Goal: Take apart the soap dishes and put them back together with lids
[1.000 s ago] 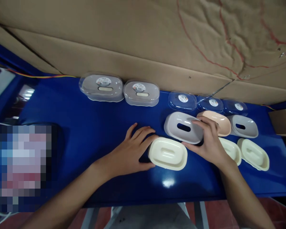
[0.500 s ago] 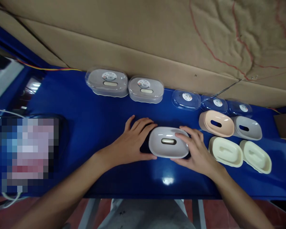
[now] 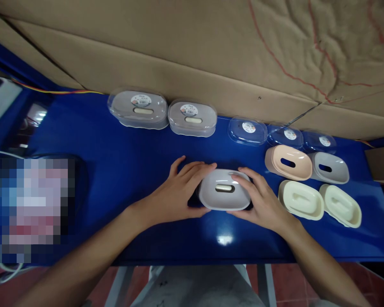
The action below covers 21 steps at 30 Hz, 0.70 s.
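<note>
Before me on the blue table is an oval grey plastic soap dish with a slot in its middle. A cream ridge shows through the slot, likely part of a base under it, which is mostly hidden. My left hand curves around the left end, fingertips at the far rim and thumb at the near side. On the right end my right hand has its fingers over the rim and its thumb below the near side. Close to my right hand lie two cream oval trays with raised ridges.
A peach slotted dish and another grey one stand at the right. Behind them are several clear labelled lids. Two lidded grey soap boxes stand by the brown board. A blurred-out object occupies the left.
My left fingers have come further over the dish's far left rim. The cream ridge now shows more plainly in the slot. The whole view has shifted slightly.
</note>
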Motion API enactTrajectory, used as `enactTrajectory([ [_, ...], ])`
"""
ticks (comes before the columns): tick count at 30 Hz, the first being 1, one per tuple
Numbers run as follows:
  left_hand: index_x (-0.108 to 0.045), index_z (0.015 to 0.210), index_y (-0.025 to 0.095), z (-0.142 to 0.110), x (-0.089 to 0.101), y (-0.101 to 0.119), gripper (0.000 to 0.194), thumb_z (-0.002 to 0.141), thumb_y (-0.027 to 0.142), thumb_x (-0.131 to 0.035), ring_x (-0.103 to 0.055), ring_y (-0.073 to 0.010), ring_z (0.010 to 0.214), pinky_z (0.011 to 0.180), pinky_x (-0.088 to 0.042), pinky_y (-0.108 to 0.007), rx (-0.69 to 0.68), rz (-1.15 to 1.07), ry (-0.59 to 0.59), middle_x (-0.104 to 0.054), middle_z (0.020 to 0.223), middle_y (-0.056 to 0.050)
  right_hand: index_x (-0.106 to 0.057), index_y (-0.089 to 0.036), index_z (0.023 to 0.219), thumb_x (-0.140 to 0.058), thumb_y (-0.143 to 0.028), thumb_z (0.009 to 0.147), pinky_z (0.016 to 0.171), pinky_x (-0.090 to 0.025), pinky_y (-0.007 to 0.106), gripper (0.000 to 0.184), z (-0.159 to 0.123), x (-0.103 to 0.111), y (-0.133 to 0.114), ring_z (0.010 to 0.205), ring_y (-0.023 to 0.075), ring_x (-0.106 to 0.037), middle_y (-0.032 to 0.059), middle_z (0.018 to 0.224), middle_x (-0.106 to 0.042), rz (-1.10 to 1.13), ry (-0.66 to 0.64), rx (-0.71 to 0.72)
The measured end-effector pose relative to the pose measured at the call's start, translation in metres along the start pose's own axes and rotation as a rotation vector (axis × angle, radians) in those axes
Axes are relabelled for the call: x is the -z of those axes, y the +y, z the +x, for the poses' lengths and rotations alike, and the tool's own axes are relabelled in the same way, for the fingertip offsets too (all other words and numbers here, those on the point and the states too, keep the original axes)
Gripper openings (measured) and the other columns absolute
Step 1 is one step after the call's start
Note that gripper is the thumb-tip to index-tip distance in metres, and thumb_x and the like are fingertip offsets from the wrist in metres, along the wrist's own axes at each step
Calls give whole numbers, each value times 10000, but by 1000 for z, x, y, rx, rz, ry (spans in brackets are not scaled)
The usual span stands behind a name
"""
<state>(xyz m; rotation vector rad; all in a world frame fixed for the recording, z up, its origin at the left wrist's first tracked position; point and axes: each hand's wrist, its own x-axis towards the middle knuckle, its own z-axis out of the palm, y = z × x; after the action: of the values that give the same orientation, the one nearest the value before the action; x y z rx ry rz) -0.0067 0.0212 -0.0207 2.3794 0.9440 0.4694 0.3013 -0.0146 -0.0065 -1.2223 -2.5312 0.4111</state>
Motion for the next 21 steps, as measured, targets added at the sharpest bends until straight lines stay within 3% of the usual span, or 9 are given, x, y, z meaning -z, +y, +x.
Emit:
enactTrajectory([
  [4,-255,1705,269,0,1,1,980,911,431,-806,-532,-394,1486,1319,-151,-694,-10,-6,9,-578,1584,-175,-179,-331,1757,-763,-496,982,1155,-529,629,984,2,-3,0,1492,418,-532,209,1614,-493,-3,41,19],
  [9,-335,1682,229,-1,0,1,874,943,401,-770,-517,-400,1492,1314,-152,-704,-24,48,3,-562,1571,-207,-205,-325,1747,-737,-486,1002,1160,-515,642,930,2,-7,2,1515,427,-501,214,1664,-441,-15,4,-3],
  [14,-300,1698,262,-1,-1,1,944,908,426,-791,-533,-399,1464,1309,-186,-700,-7,18,-13,-576,1550,-188,-182,-325,1753,-750,-506,989,1150,-524,630,968,2,-3,3,1521,427,-504,217,1670,-444,-15,-20,25],
  [21,-320,1678,239,-3,1,8,983,842,388,-814,-514,-414,1479,1335,-138,-713,-16,-26,-66,-559,1556,-189,-226,-312,1750,-782,-571,939,1125,-526,624,1017,2,4,3,1448,426,-574,208,1589,-548,16,-92,80],
])
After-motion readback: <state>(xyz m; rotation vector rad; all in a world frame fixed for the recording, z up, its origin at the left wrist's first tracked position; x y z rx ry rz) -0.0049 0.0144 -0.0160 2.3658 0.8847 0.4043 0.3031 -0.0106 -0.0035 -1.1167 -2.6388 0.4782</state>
